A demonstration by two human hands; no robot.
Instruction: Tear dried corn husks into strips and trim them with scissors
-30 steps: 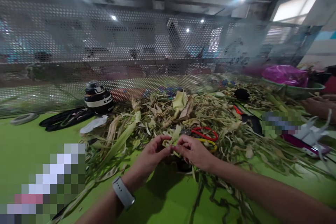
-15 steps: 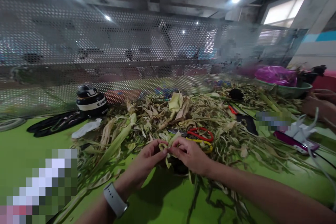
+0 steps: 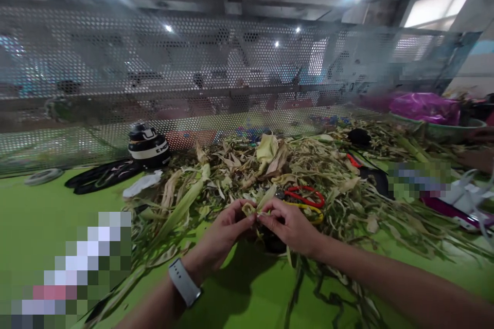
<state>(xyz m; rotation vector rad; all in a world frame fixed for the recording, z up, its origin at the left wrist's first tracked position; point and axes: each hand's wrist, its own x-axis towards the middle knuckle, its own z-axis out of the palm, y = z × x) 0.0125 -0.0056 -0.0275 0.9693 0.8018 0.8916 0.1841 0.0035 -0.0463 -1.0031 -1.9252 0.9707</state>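
Note:
My left hand and my right hand meet at the middle, fingertips nearly touching, both closed in a pinch. Between them is a curled strip of pale green corn husk; one piece of it sticks up past my right fingertips. Just behind my right hand lie scissors with one red and one yellow handle, partly covered. A heap of dried corn husks spreads behind and around both hands. Below the fingers sits a dark object, mostly hidden by my right hand.
At the back left stand a black-and-white round container and a coiled black strap. A white crumpled piece lies nearer. To the right are a purple power strip with cables and a basin holding a purple bag. A perforated metal screen closes the back.
The whole view has shifted, so things appear farther right. Both hands keep pinching the corn husk strip, whose curl now sits closer against the left fingertips.

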